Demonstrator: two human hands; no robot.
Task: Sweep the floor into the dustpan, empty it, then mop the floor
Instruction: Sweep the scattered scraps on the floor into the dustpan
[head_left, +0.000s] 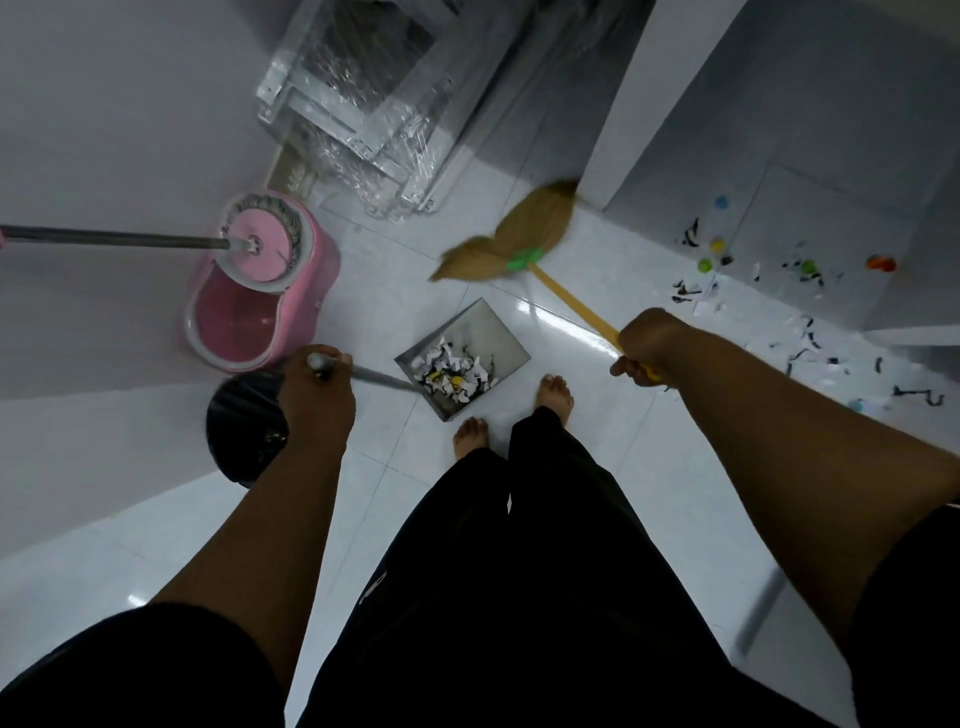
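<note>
My left hand (316, 387) grips the top of the grey metal handle of a dustpan (488, 332), which sits on the white tiled floor just in front of my bare feet. A heap of paper scraps and coloured bits (454, 371) lies in the pan. My right hand (647, 345) grips the yellow handle of a straw broom (511, 236); its blurred head hangs beyond the pan, near a wall corner. Scattered paper scraps and small coloured balls (769, 275) litter the floor at the right.
A pink spin-mop bucket (262, 291) stands at the left with the mop's grey pole (114, 238) reaching left from it. A black bin (244, 421) sits under my left hand. Plastic-wrapped metal frames (358, 98) lean in the far corner. White walls close in on the left and right.
</note>
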